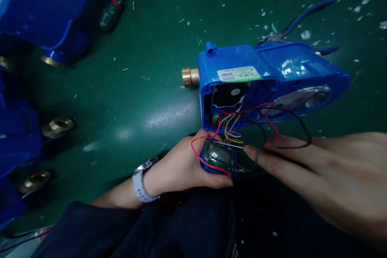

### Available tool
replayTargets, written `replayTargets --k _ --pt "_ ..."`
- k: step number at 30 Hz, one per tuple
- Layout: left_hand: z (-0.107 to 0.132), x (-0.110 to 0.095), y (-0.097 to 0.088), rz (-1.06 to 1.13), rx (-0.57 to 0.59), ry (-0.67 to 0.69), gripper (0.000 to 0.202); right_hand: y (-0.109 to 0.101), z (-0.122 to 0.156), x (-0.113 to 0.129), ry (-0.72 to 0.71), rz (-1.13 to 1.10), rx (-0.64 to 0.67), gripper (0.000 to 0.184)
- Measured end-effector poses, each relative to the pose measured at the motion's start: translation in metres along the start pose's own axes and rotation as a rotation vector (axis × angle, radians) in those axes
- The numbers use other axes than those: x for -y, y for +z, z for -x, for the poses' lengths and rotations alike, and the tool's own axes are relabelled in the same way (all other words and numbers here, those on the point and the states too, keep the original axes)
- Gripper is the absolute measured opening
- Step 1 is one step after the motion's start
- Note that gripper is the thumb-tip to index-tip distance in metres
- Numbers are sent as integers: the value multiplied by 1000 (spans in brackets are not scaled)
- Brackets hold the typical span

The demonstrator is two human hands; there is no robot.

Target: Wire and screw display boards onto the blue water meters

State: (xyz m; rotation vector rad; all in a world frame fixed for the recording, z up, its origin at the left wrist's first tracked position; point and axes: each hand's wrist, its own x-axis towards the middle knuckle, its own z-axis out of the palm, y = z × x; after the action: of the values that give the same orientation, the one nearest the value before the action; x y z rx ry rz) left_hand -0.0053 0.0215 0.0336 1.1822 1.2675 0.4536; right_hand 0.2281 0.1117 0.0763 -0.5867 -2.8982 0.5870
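A blue plastic meter housing (266, 76) with a brass threaded fitting (189, 77) lies on the green mat, its side open. Red, yellow, black and white wires (238, 123) spill out of it. My left hand (187, 165), a white watch on its wrist, grips a small blue display module (218, 157) joined to those wires. My right hand (317, 169) reaches in from the right with fingers extended. Its fingertips touch the wires beside the module, and a black wire loops over the fingers.
Several more blue meter bodies (39, 8) with brass ends (57, 126) crowd the left edge. A screwdriver (116, 4) lies at the top left. Blue-handled pliers (305, 16) rest behind the housing. White plastic scraps litter the green mat (145, 88) at the top right.
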Motion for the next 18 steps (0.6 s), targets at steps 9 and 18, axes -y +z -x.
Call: replayTargets --k 9,18 --pt "-1 1 0 7 -11 41 55 -8 -20 -10 -390 224 43 47" --pt "-1 0 -2 14 7 37 55 8 -11 -20 -118 -306 22 25"
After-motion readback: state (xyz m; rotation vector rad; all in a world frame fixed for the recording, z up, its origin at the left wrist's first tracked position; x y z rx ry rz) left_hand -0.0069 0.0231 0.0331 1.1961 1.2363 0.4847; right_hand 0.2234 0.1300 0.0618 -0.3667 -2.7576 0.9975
